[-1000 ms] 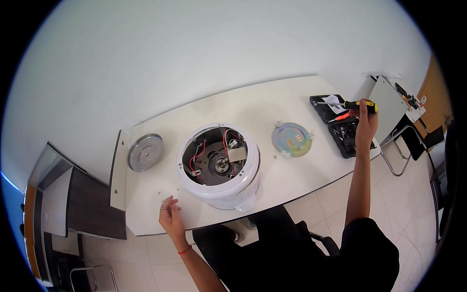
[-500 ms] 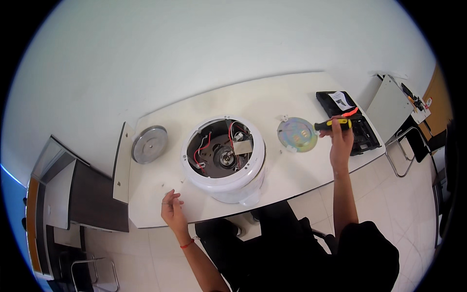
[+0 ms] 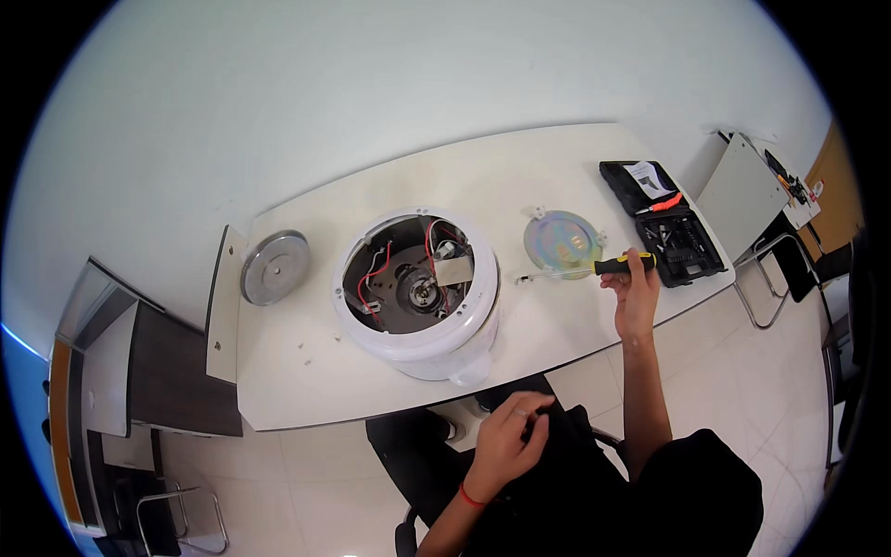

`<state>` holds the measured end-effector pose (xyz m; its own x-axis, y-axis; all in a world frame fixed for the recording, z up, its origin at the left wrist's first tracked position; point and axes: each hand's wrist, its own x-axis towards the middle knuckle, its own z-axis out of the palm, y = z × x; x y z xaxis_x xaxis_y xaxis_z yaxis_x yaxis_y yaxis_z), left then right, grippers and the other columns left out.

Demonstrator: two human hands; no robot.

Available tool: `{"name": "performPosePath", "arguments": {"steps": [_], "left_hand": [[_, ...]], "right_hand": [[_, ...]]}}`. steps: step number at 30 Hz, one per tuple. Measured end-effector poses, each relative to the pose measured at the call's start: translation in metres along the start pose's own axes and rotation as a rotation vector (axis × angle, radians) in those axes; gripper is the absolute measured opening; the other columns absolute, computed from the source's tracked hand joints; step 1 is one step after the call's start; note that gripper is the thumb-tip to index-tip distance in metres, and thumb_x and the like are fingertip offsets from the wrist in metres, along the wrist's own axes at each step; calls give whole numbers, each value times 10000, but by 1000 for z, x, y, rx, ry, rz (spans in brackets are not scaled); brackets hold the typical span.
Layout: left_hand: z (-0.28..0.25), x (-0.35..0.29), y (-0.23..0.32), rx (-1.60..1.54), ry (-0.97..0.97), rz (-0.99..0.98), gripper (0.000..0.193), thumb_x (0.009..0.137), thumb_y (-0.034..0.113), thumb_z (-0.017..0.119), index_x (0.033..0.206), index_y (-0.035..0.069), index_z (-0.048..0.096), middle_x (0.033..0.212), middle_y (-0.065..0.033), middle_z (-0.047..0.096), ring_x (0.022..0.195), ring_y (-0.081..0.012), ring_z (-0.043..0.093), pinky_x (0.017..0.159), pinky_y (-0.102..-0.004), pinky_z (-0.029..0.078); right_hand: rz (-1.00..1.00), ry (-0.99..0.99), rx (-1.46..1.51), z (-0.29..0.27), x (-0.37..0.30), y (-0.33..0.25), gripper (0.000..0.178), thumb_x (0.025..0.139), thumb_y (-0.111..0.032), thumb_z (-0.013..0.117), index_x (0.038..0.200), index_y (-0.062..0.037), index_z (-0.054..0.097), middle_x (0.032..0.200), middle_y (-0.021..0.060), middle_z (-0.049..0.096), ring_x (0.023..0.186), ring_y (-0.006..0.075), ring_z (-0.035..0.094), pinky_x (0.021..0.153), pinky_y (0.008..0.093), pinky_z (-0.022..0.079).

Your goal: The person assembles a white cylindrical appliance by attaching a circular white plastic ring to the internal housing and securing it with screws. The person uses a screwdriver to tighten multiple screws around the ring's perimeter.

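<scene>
My right hand (image 3: 637,302) is closed around the black-and-yellow handle of a screwdriver (image 3: 624,265). Its thin shaft points left across the near edge of a round, iridescent metal plate (image 3: 561,239), and a small part (image 3: 522,278) lies by the tip. Over my lap, my left hand (image 3: 509,438) is empty, its fingers loosely bent and thumb apart. Between the plate and a grey metal disc stands a white, round appliance housing (image 3: 478,316), its top uncovered. Red and white wires and a central metal fitting (image 3: 424,293) show inside.
The grey disc (image 3: 277,267) lies at the table's left. A few tiny pieces (image 3: 308,362) sit left of the housing. On the right is an open black tool case (image 3: 682,246) with bits and a red-orange tool. A wall runs behind the white table (image 3: 390,401).
My left hand has moved right, from the table's front edge to over my lap. My right hand has come down and slightly left with the screwdriver, now nearer the plate's front edge.
</scene>
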<state>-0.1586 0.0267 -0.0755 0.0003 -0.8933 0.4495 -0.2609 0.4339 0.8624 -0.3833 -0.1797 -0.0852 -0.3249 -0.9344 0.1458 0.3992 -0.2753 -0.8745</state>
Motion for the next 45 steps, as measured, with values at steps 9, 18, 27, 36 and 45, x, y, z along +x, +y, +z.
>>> {"name": "performPosePath", "arguments": {"steps": [9,18,27,36,45], "left_hand": [[49,78,-28,366,2,-266,364,1038,153,631,1290,-105,580,1000,-182,758,700,-304,727,660,-425,561],[67,100,-77,148,177,-255,377,1071,177,591,1337,-89,584,963,-124,763,620,-201,724,616,-350,559],[62,108,-88,129,155,-257,255,1057,149,624,1197,-52,692,946,-101,756,604,-150,706,537,-290,532],[62,108,-91,116,140,-276,240,1049,163,643,1124,-55,705,906,-104,754,614,-145,705,540,-284,525],[60,108,-74,247,116,-230,206,1016,207,672,1105,40,754,1167,-129,743,660,-224,680,672,-365,549]], "right_hand": [[101,128,166,-19,-4,-7,285,1049,-314,679,1052,-48,579,809,79,670,610,174,645,558,313,520],[142,147,185,-29,-4,-17,280,1049,-335,671,1022,-74,574,766,52,642,581,156,615,535,295,495],[176,124,166,-32,-3,-10,290,1055,-346,660,996,-74,581,750,60,654,577,150,619,535,293,491],[156,115,155,-41,3,1,299,1063,-351,646,1007,-62,590,744,55,650,579,148,620,540,290,484],[107,128,178,-39,2,6,303,1076,-341,619,1025,-43,601,745,60,659,580,155,631,545,297,499]]}}
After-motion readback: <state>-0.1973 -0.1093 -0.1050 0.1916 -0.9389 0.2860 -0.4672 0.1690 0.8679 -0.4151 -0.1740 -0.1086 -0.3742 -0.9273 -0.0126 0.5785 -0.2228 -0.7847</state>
